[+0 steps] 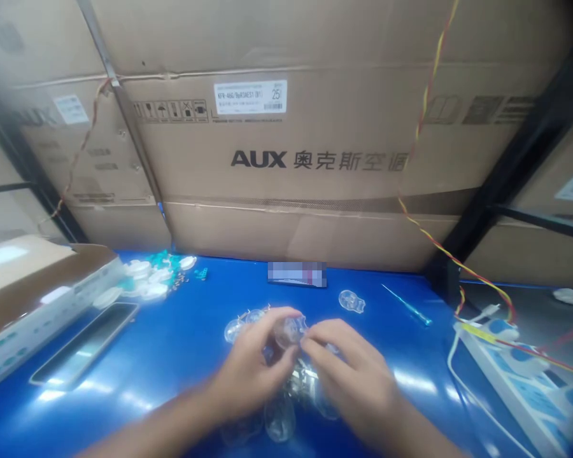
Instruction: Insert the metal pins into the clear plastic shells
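Between thumb and fingers, my left hand (255,362) holds a clear plastic piece (291,329) with a rounded body. My right hand (353,369) is closed, its fingertips pinched at the right edge of that piece; whether they grip something small of their own is hidden. Under and around both hands lie more clear plastic pieces (280,420) and shiny metal parts (302,381), partly covered by the fingers. Further clear pieces (233,329) sit just beyond my left hand. A single clear piece (352,301) lies apart, beyond my right hand.
On the blue table (181,343), a phone-like flat device (86,343) lies left beside an open carton (52,312). White and teal parts (153,277) are heaped behind. A screwdriver (405,305) lies at right, near a power strip (516,375) and twisted wires (439,242). Large cardboard boxes (315,222) stand behind.
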`<state>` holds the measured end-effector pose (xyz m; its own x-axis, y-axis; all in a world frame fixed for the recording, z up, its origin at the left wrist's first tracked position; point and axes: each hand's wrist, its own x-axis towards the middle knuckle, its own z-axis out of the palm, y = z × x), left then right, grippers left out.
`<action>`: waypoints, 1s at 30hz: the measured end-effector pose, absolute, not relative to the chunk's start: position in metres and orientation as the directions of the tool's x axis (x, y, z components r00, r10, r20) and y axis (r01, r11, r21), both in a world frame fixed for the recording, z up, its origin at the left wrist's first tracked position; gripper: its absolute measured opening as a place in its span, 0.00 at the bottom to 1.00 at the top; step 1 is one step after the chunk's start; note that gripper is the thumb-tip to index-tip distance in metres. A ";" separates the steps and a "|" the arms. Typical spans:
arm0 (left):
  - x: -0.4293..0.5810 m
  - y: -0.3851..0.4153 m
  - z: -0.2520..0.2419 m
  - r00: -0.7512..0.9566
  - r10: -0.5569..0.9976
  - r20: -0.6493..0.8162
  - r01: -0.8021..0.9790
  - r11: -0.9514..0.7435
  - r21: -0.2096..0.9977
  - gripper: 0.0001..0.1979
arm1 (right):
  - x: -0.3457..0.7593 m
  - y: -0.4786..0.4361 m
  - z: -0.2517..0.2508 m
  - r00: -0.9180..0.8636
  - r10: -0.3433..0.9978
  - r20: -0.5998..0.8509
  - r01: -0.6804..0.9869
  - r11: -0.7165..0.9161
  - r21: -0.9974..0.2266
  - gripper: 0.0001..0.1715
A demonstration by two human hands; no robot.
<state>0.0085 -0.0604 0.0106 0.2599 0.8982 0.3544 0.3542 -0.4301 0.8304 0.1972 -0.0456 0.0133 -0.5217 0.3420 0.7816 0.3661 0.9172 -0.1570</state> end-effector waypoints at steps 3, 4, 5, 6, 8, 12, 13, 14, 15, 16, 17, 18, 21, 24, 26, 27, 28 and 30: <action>0.008 -0.060 0.010 0.256 0.906 0.338 0.351 -0.413 0.840 0.19 | 0.197 -0.046 0.014 -0.517 0.351 0.780 0.381 0.911 -0.157 0.17; 0.008 -0.060 0.010 0.254 0.910 0.328 0.348 -0.402 0.847 0.19 | 0.197 -0.046 0.014 -0.516 0.358 0.778 0.384 0.909 -0.163 0.17; 0.008 -0.059 0.010 0.251 0.915 0.317 0.342 -0.390 0.855 0.19 | 0.197 -0.046 0.015 -0.515 0.365 0.776 0.386 0.907 -0.170 0.17; 0.008 -0.059 0.009 0.248 0.919 0.305 0.333 -0.377 0.865 0.19 | 0.197 -0.046 0.015 -0.514 0.374 0.772 0.391 0.903 -0.177 0.17; 0.008 -0.058 0.008 0.242 0.930 0.276 0.308 -0.343 0.887 0.19 | 0.197 -0.046 0.016 -0.508 0.392 0.767 0.398 0.897 -0.194 0.17; 0.009 -0.057 0.005 0.233 0.945 0.229 0.268 -0.289 0.919 0.20 | 0.195 -0.045 0.016 -0.472 0.415 0.778 0.389 0.890 -0.239 0.16; 0.009 -0.056 0.004 0.227 0.947 0.226 0.265 -0.283 0.922 0.20 | 0.195 -0.045 0.016 -0.461 0.420 0.782 0.385 0.888 -0.250 0.15; 0.008 -0.056 0.004 0.223 0.948 0.225 0.261 -0.281 0.924 0.20 | 0.194 -0.045 0.015 -0.450 0.427 0.784 0.385 0.885 -0.261 0.15; 0.008 -0.056 0.004 0.218 0.949 0.226 0.254 -0.279 0.926 0.20 | 0.194 -0.045 0.015 -0.439 0.433 0.787 0.387 0.882 -0.270 0.14; 0.008 -0.056 0.003 0.213 0.950 0.227 0.245 -0.277 0.929 0.20 | 0.193 -0.045 0.014 -0.428 0.439 0.790 0.389 0.878 -0.278 0.14; 0.008 -0.056 0.003 0.211 0.951 0.227 0.233 -0.275 0.933 0.20 | 0.192 -0.045 0.014 -0.416 0.445 0.793 0.392 0.874 -0.286 0.13; 0.009 -0.056 0.003 0.208 0.951 0.227 0.220 -0.272 0.937 0.21 | 0.191 -0.045 0.015 -0.401 0.450 0.798 0.393 0.872 -0.294 0.13; 0.010 -0.055 0.002 0.211 0.955 0.210 0.185 -0.250 0.950 0.21 | 0.187 -0.046 0.017 -0.344 0.472 0.812 0.386 0.859 -0.336 0.11; 0.011 -0.054 0.003 0.233 0.959 0.161 0.139 -0.197 0.970 0.20 | 0.184 -0.045 0.019 -0.288 0.499 0.817 0.369 0.846 -0.386 0.10; 0.012 -0.053 0.003 0.271 0.957 0.105 0.083 -0.132 0.988 0.20 | 0.183 -0.044 0.019 -0.273 0.513 0.814 0.357 0.840 -0.409 0.10; 0.012 -0.053 0.004 0.296 0.952 0.074 0.053 -0.093 0.994 0.20 | 0.183 -0.044 0.018 -0.273 0.516 0.812 0.352 0.839 -0.415 0.10; 0.012 -0.053 0.004 0.322 0.945 0.048 0.024 -0.059 0.998 0.20 | 0.184 -0.044 0.018 -0.272 0.519 0.811 0.349 0.838 -0.419 0.10; 0.012 -0.052 0.005 0.354 0.935 0.023 -0.017 -0.018 1.000 0.21 | 0.185 -0.043 0.017 -0.268 0.520 0.811 0.352 0.837 -0.420 0.10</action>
<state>0.0120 -0.0522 0.0050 0.3542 0.9349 0.0231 -0.0165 -0.0184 0.9997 0.1849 -0.0434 0.0167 -0.2682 0.5196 0.8112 0.3520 0.8367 -0.4196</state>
